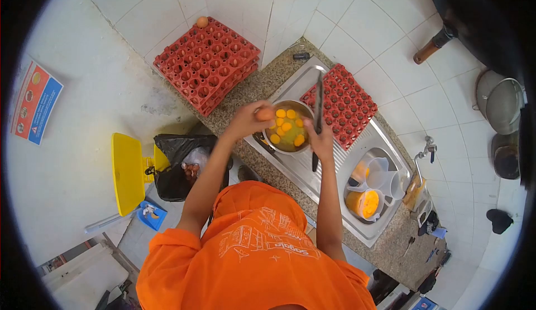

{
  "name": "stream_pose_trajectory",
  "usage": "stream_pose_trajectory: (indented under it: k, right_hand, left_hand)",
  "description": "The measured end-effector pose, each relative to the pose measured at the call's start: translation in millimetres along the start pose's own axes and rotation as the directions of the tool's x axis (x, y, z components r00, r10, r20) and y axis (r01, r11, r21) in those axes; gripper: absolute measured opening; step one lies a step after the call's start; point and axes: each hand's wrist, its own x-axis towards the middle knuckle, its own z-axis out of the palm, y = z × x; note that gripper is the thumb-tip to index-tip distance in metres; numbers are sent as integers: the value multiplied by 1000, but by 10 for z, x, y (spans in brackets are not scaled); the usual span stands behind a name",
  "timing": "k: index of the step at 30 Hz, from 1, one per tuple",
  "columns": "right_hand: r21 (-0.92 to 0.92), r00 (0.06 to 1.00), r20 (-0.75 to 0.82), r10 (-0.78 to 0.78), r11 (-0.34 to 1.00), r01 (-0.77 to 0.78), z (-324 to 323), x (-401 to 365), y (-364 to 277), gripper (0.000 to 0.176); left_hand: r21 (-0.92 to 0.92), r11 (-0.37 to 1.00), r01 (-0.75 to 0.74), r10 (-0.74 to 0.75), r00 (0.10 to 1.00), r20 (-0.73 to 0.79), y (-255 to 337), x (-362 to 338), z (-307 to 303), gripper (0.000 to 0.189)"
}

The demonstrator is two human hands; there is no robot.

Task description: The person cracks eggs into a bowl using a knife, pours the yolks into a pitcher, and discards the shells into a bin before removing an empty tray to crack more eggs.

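Observation:
My left hand [244, 122] grips a brown egg [264, 113] just over the left rim of a metal pot [287, 152]. Several egg yolks [286, 126] float in clear whites inside the pot, which stands on the steel drainboard. In my right hand [321, 143] is a knife [319, 100], its long blade pointing away from me and its black handle end showing below the fist. The blade passes between the pot and a red egg tray [341, 102].
A stack of red egg trays [206, 67] with an egg [202, 22] on top sits back left. Left below, a black-bagged bin [173, 179] has its yellow lid [127, 173] raised. Jugs [365, 204] with orange-yellow contents fill the sink, beside a tap [427, 148]. Pans hang right.

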Motion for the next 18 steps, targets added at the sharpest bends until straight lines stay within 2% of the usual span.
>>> stream_pose_trajectory:
  k: [1, 2, 3, 4, 5, 6, 7, 9, 11, 13, 14, 15, 16, 17, 18]
  right_hand:
    - [-11, 988, 17, 153, 988, -152, -142, -91, -15, 37]
    - [-24, 954, 32, 297, 955, -297, -270, -173, -4, 37]
    - [12, 943, 29, 330, 944, -331, -382, -257, 111, 37]
    - [45, 931, 34, 362, 931, -364, -442, -343, 218, 38]
    - [96, 929, -26, 368, 926, -365, -464, -398, 151, 38]
    - [91, 919, -20, 394, 916, -391, -476, -418, 179, 39]
    - [83, 907, -16, 421, 905, -418, -473, -406, 189, 40]
    - [63, 906, 31, 422, 904, -423, -407, -329, 185, 40]
    - [45, 904, 68, 421, 904, -424, -343, -272, 123, 40]
    - [92, 930, 72, 360, 926, -366, -238, -230, 20, 41]
    - [136, 945, 16, 326, 936, -325, -177, -231, -93, 43]
    - [139, 949, 9, 316, 939, -314, -194, -239, -73, 43]
    - [68, 950, 56, 308, 948, -311, -237, -265, -31, 42]
    - [-4, 947, 102, 304, 952, -306, -283, -301, 0, 44]
    - [13, 950, 73, 304, 952, -306, -312, -343, -34, 43]
  left_hand:
    - [191, 978, 84, -90, 996, 27, 231, -270, -337, 60]
    - [338, 941, -10, -12, 998, 60, 221, -580, -648, 62]
    - [475, 874, -104, 63, 993, 101, 232, -787, -889, 65]
    - [483, 871, -95, 61, 994, 86, 365, -836, -1033, 65]
    - [575, 814, -86, 160, 984, -78, 515, -901, -1161, 63]
    - [659, 750, -54, 266, 937, -225, 597, -961, -1244, 62]
    - [661, 749, -38, 259, 936, -240, 621, -900, -1307, 62]
    - [494, 868, 60, 178, 889, -422, 666, -449, -1484, 59]
    - [354, 928, 115, 88, 857, -508, 529, 179, -1690, 49]
    - [512, 846, 147, 205, 797, -568, 277, 798, -1915, 42]
    - [516, 845, 140, 217, 793, -569, 76, 1093, -2058, 42]
    - [605, 771, 200, 265, 763, -590, -134, 1382, -2180, 45]
    - [677, 687, 262, 315, 733, -603, -225, 1578, -2262, 48]
    - [678, 690, 252, 323, 732, -600, -208, 1673, -2311, 48]
    - [799, 515, 311, 366, 763, -532, -196, 1751, -2361, 47]
